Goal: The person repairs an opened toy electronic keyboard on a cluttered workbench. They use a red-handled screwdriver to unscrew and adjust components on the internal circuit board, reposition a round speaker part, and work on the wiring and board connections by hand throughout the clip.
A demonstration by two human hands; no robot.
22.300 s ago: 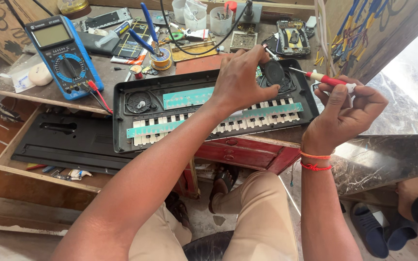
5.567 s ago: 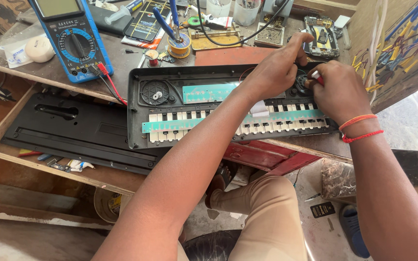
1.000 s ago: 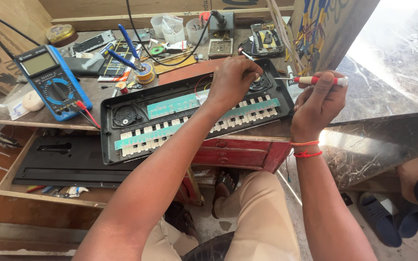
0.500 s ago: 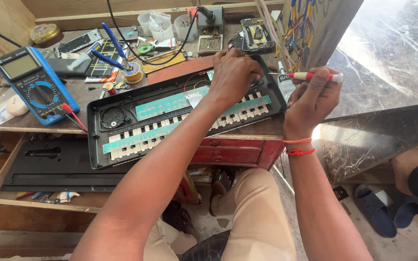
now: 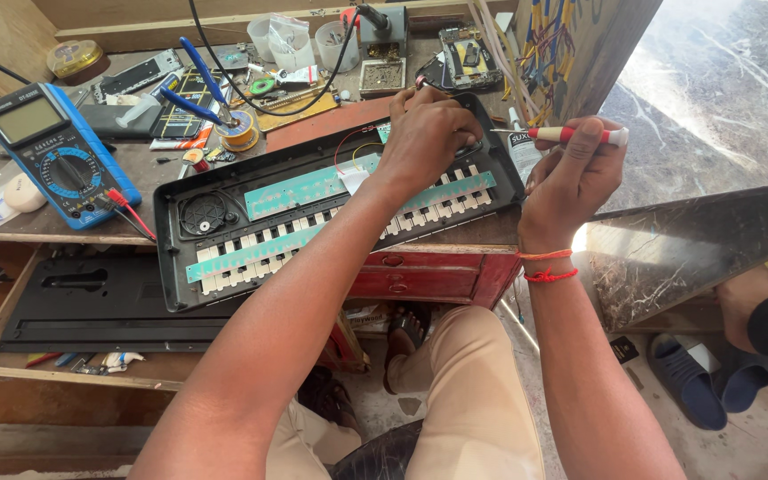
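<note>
Overhead, looking down at a cluttered workbench (image 5: pixel 144 164). Opened keyboard (image 5: pixel 331 209) lies face down across the bench's front edge, black shell up, its right end reaching the bench's right corner. Inside: green circuit strips, rows of white key backs, round speaker (image 5: pixel 204 213) at its left end, thin red and yellow wires near the top right.

Left hand (image 5: pixel 427 133) pressed palm-down on the keyboard's right part, fingers curled over the far edge near the wires. Whether it pinches anything there, cannot tell.

Right hand (image 5: pixel 571 178) off the keyboard's right end, just beside the corner, closed around a screwdriver (image 5: pixel 571 135) with a red and white handle. Tool held roughly level, thin shaft pointing left toward the left hand; tip near that hand, contact unclear. Red and orange threads around the right wrist.

Hands near each other, not touching.

Blue multimeter (image 5: pixel 57 153) stands at the bench's left, red and black leads trailing toward the keyboard's left corner. Blue-handled pliers (image 5: pixel 197 89) and a solder spool (image 5: pixel 240 129) behind the keyboard. Clear plastic cups (image 5: pixel 291 40) and small circuit boards along the back. Black keyboard cover (image 5: pixel 108 307) rests on a lower shelf at left.

Knees in tan trousers below the bench. Another person's leg and a dark sandal (image 5: pixel 686 378) at far right on the floor.
</note>
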